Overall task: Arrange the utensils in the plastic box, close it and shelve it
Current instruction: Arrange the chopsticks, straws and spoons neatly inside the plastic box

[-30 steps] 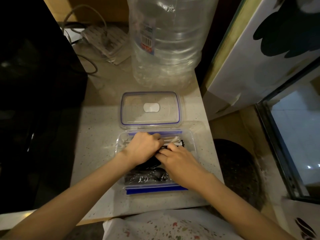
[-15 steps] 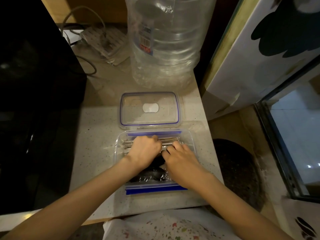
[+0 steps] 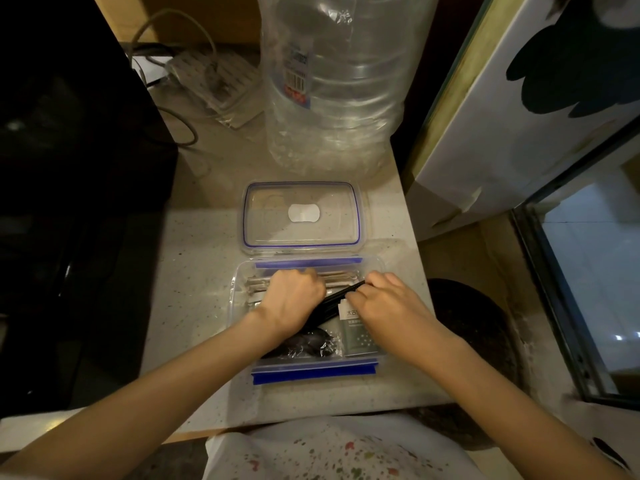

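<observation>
— Since a second ago her hands are drawing apart: the right hand (image 3: 388,303) is sliding toward the box's right wall, uncovering a white-and-grey packet (image 3: 356,332) that it was hiding.

— What's she gripping?

— Right fingers are curling round the far end of a bundle of black utensils (image 3: 334,303); the left hand (image 3: 294,299) is closing over its near end. Both are gripping, neither one open.

— And the box?

— The plastic box (image 3: 239,299) is sitting near the counter's (image 3: 194,271) front edge, its clear blue-rimmed lid (image 3: 301,214) lying flat just behind it. Pale sticks are lying along the back wall, and a wrapped dark spoon (image 3: 304,344) is lying at the front.

— Any advice?

— I'd be laying that bundle parallel to the long walls and pressing everything below the rim, so the lid is seating cleanly.
</observation>
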Motion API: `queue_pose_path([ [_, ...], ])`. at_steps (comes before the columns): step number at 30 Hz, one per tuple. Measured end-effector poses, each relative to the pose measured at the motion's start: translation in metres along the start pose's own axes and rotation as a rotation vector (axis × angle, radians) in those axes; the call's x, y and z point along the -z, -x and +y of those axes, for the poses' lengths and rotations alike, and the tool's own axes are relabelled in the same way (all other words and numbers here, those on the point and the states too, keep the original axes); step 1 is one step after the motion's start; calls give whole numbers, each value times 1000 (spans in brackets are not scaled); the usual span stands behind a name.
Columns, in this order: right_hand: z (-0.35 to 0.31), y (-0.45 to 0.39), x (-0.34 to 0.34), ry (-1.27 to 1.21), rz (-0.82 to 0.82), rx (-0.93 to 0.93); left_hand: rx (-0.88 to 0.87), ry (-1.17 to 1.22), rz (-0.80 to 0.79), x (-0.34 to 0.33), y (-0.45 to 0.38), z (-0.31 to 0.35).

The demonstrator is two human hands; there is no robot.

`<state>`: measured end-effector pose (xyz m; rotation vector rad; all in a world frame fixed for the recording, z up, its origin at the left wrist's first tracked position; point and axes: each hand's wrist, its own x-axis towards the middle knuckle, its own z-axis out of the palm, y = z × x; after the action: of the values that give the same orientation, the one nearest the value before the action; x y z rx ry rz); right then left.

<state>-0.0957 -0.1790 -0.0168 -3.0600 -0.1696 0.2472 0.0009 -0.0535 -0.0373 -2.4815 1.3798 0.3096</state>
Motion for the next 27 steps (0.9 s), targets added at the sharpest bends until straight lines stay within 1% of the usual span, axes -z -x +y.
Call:
queue_pose_path([
  [3, -2, 2, -2, 47, -13, 8, 38, 115, 75, 2, 8, -4],
  [6, -2, 1, -4, 70, -29, 0, 29, 207, 162, 9, 18, -3],
  [9, -7, -3, -3, 88, -44, -37, 71, 333, 66, 0, 25, 8],
  [10, -10, -5, -1, 88, -48, -56, 98, 352, 61, -3, 26, 10],
  [14, -18, -16, -2, 110, -153, -141, 144, 362, 70, -4, 26, 9],
  [19, -21, -21, -7, 166, -228, -183, 164, 374, 49, -4, 25, 9],
  [23, -24, -21, -8, 199, -239, -192, 166, 358, 38, -3, 21, 11],
  [27, -24, -22, -7, 160, -227, -207, 149, 308, 45, -3, 20, 11],
])
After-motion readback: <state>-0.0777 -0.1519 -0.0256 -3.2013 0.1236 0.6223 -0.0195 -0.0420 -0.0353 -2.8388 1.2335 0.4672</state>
